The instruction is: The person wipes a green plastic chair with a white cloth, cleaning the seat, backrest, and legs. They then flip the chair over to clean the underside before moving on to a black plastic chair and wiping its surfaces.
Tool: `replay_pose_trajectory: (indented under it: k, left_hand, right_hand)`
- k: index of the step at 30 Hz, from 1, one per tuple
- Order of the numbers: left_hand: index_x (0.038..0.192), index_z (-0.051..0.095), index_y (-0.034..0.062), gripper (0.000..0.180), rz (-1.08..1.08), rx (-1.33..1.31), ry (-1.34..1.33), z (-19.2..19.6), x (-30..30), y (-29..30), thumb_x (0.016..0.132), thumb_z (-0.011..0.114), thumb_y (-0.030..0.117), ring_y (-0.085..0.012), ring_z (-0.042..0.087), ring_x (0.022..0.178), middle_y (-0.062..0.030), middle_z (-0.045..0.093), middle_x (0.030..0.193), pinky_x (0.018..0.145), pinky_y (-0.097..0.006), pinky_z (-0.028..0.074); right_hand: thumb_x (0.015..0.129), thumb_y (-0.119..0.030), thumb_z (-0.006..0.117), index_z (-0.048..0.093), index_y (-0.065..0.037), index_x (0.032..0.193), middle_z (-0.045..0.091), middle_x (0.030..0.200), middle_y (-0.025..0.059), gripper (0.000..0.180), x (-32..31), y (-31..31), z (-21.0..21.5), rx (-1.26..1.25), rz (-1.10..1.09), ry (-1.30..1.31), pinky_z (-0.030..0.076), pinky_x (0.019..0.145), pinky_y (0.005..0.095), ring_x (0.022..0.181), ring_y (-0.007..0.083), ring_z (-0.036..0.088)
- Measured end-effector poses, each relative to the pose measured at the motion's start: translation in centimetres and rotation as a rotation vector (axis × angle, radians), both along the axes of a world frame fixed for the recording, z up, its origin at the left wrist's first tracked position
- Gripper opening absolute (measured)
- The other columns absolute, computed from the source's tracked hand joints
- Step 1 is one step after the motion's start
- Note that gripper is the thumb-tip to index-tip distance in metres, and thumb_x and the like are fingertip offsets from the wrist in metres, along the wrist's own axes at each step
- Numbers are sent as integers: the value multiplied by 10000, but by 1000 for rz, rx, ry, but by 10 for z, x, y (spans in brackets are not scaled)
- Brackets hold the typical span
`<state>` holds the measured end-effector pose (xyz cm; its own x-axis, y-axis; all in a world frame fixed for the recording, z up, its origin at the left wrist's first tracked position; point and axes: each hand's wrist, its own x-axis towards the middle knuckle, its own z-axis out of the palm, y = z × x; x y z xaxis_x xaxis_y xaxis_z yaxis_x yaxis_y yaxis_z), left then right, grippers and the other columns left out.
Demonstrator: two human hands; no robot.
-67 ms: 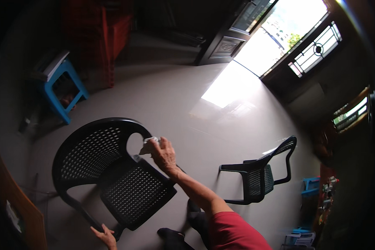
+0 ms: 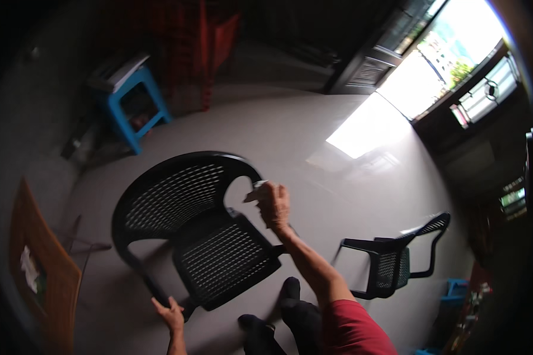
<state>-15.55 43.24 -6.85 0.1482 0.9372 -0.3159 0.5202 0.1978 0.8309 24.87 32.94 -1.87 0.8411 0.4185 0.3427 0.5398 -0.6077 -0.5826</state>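
A black plastic armchair (image 2: 228, 260) with a perforated seat and back stands in front of me, its back toward the far left. My right hand (image 2: 274, 206) is closed on a crumpled whitish cloth (image 2: 256, 193), at the armrest on the chair's right side. Part of the cloth is hidden under the fingers. At the front end of the left armrest, my left hand (image 2: 172, 315) grips the chair, thumb and fingers on either side of it.
A second dark plastic chair (image 2: 391, 269) stands to the right. A blue stool (image 2: 119, 106) bearing flat items and red furniture (image 2: 219, 44) are at the far left. A wooden piece (image 2: 59, 278) is near left. Light enters by an open door (image 2: 370, 71). My feet are below the armchair.
The whole view has swung, so the room appears shifted to the right. Both hands keep their places on the armchair, the right one with the cloth.
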Motion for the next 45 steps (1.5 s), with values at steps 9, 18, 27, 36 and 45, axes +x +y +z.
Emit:
replay_pose_trajectory:
  k: [9,18,27,36,45]
  left_hand:
    - [1199,384,1,419,-82,68,41,38,15,-4,856,613,77,-207,583,445,-114,574,675,445,-332,473]
    - [1106,413,27,363,-51,63,111,39,21,-10,862,651,152,-242,616,461,-112,587,593,456,-357,487]
    - [1078,414,24,370,-28,85,180,36,18,-10,866,665,194,-236,617,447,-96,578,546,451,-355,486]
    - [1071,409,30,349,-30,37,109,39,20,-7,867,659,163,-201,617,463,-57,564,557,466,-335,498]
    - [1093,420,7,332,-54,20,-6,49,22,-5,862,646,84,-161,599,487,-79,569,627,487,-301,490]
  right_hand:
    - [743,10,691,524,-168,1229,458,1250,179,544,17,94,86,322,34,-292,406,926,443,1148,356,455]
    - [759,-209,683,630,-267,1154,374,1350,163,403,-126,209,106,204,795,-573,292,1040,548,1272,346,400]
    - [836,-204,613,538,-310,1283,403,1301,123,466,-64,184,130,-64,849,-698,376,968,463,1186,310,462]
    - [640,82,734,296,-217,1436,257,1414,212,956,4,104,66,-22,-59,-534,331,1002,489,1285,392,301]
    - [765,25,658,550,-166,1308,285,1389,250,586,-165,215,22,471,332,-448,387,1008,508,1275,421,324]
